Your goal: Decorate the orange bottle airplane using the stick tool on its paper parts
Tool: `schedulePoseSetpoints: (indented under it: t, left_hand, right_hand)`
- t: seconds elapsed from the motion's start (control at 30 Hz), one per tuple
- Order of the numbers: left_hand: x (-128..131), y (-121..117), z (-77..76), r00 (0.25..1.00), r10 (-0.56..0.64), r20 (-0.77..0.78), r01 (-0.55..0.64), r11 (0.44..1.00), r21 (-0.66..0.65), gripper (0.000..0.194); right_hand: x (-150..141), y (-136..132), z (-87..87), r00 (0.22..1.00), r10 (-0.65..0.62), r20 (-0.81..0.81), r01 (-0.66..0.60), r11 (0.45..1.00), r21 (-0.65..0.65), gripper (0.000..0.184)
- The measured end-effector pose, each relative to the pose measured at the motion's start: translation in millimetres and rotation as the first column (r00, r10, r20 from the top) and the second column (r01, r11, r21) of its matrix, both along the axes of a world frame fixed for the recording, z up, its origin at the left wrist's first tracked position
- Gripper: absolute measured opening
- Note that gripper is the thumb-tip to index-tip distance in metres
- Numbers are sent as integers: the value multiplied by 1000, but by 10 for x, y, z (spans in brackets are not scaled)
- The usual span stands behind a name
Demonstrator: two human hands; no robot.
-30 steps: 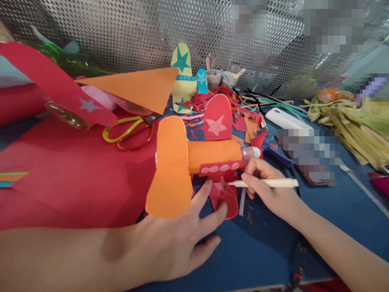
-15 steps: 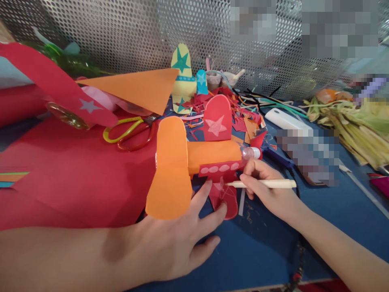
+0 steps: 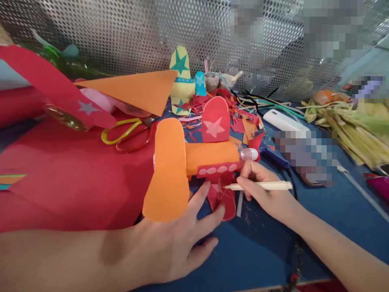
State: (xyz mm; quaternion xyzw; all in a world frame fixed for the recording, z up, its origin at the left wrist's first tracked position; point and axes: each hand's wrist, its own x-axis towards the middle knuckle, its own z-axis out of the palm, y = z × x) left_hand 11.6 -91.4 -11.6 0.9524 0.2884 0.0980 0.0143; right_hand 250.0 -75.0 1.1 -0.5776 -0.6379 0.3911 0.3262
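Observation:
A toy plane made from a bottle wrapped in orange sheet (image 3: 209,156) lies in front of me, its white cap to the right. An upright orange tail piece (image 3: 168,170) covers its left end. On the far side stands a red wing (image 3: 215,121) with a pale star. The near red wing (image 3: 223,200) carries a partly drawn star outline. My left hand (image 3: 185,239) lies spread, its fingertips touching that near wing. Pinched in my right hand (image 3: 264,182) is a cream-coloured marker (image 3: 270,185), its tip at the star.
Red sheets (image 3: 82,182) cover the left side, with yellow-and-red scissors (image 3: 130,134) on them. Paper scraps (image 3: 240,109), a small yellow plane (image 3: 181,81) and a white glue gun (image 3: 285,121) lie behind. Dried husks (image 3: 343,129) are at right. Perforated metal mesh (image 3: 121,36) rises at the back.
The view has shifted slightly. My right hand keeps the marker tip on the near wing, with small movement along the star. My left hand stays on the wing.

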Motion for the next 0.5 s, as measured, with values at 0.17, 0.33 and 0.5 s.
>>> schedulePoseSetpoints:
  t: [0.17,0.33,0.5]
  left_hand:
    - [-7,-10,-9,1000,12,-6,-12,1000,17,44]
    - [1,-14,-2,1000,12,-2,-12,1000,6,45]
    - [24,-8,24,999,17,41,-18,999,28,43]
  right_hand:
    - [8,-17,10,1000,6,24,-6,1000,12,20]
    - [8,-23,5,999,8,35,-9,1000,20,19]
    - [0,-3,-11,999,24,23,-25,999,43,19]
